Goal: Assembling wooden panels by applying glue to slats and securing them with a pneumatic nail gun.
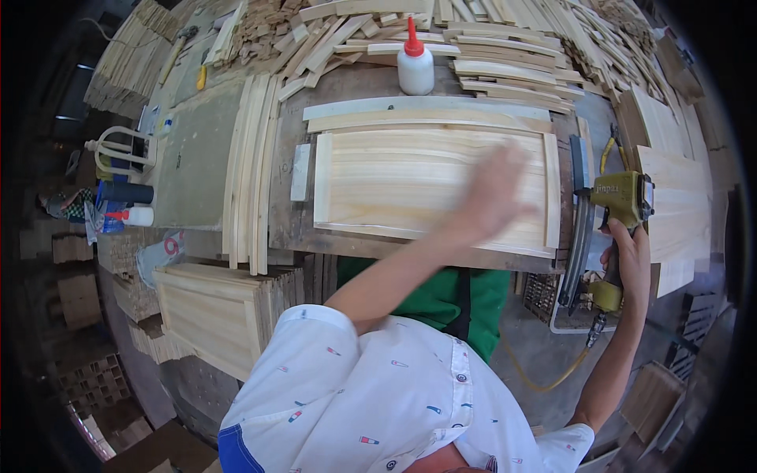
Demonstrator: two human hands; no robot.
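A pale wooden panel lies flat on the workbench, with narrow wooden strips along its edges. Above the right part of this panel is my left hand, smeared by motion, so its fingers cannot be made out. My right hand is wrapped round the grip of an olive-green air nail gun with a long black magazine. The gun is off the panel's right side, over the bench edge, and a yellow air hose runs from its base. Behind the panel stands a white glue bottle with a red nozzle.
Loose wooden strips are heaped along the back. Long strips lie left of the panel, and finished-looking framed panels are stacked lower left. Flat boards and yellow-handled pliers are on the right. A second glue bottle lies far left.
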